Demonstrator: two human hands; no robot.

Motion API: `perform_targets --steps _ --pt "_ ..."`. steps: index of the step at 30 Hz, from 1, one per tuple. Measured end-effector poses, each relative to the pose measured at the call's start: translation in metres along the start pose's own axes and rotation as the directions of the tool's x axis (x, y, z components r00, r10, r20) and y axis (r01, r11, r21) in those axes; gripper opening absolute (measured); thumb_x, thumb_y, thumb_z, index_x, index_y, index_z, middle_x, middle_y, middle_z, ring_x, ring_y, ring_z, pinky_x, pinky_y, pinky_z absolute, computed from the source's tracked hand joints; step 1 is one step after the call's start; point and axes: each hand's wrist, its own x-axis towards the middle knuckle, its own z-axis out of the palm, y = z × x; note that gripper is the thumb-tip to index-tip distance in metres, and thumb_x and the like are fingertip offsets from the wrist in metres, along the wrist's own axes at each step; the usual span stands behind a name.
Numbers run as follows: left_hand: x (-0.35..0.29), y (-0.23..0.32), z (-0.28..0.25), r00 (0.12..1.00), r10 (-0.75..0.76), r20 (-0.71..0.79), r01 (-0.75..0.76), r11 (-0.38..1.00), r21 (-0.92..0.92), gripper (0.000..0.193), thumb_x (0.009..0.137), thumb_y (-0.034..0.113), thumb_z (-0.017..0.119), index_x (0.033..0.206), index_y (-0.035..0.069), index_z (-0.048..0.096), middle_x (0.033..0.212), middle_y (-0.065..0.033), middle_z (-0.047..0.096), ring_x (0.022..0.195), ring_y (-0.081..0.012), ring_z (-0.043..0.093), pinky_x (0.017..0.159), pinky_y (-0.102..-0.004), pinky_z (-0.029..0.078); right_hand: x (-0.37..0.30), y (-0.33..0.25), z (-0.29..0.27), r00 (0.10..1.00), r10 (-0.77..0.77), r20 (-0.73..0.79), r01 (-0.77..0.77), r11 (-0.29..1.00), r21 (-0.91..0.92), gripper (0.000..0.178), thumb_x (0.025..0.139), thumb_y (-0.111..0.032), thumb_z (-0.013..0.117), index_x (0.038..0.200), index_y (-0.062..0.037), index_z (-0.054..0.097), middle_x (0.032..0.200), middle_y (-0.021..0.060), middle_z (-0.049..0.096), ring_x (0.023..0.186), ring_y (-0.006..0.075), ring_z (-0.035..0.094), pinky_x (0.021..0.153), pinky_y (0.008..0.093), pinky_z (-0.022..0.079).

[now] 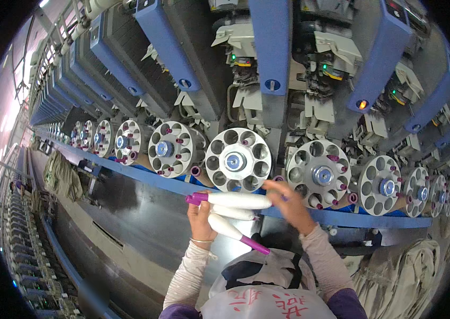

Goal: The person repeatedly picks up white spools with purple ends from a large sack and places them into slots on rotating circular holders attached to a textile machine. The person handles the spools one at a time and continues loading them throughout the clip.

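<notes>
White, spindle-shaped yarn bobbins on glossy purple tubes (240, 200), at least three of them, are gathered in front of the person's body, just below a row of round machine drums. The left hand (201, 219) is closed around them near their left ends. The uppermost bobbin lies almost level, its purple end pointing left; another sits just beneath it, and the lowest slants down to the right, its long bare purple tube end hanging toward the person's lap. The right hand (291, 208) is blurred at the right end of the uppermost bobbin; whether its fingers grip anything, I cannot tell. The two hands are apart, with the bobbins spanning between them.

Directly ahead stands a round, light-grey drum face with a ring of large holes and a blue-and-silver hub (235, 148), most of its holes showing no bobbin. Similar drums on the left (166, 162) and right (312, 165) show purple tube tips in several holes. A long blue metal rail (363, 219) runs below the drums, and tall blue machine panels (270, 48) rise above. Pale ribbed sleeves (185, 276) cover the forearms, and a large beige cloth bundle (400, 271) hangs at the lower right.
</notes>
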Motion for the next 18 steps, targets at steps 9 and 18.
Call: perform_targets --steps 9,18 --pt "0.001 -0.014 -0.001 0.992 -0.017 -0.129 0.041 0.982 0.187 0.025 0.089 0.009 0.068 0.111 0.006 0.057 0.112 -0.0067 0.06 0.101 -0.0185 0.058 0.093 -0.035 0.047 0.06 -0.003 0.028 0.949 -0.233 0.214 0.31 0.819 -0.482 0.055 0.072 -0.011 0.073 0.124 -0.012 0.055 0.109 0.0096 0.053 0.102 0.0284 0.05 0.089 0.0399 0.034" --pt "0.029 -0.026 -0.001 0.975 0.03 -0.221 -0.054 0.993 -0.103 0.022 0.092 0.004 0.062 0.104 0.015 0.049 0.105 -0.0017 0.057 0.105 -0.0204 0.058 0.098 -0.0451 0.049 0.142 0.08 0.003 0.952 -0.191 -0.24 0.192 0.981 -0.016 0.036 0.075 0.003 0.07 0.106 -0.0058 0.056 0.115 0.0123 0.054 0.109 0.0295 0.055 0.095 0.0366 0.043"
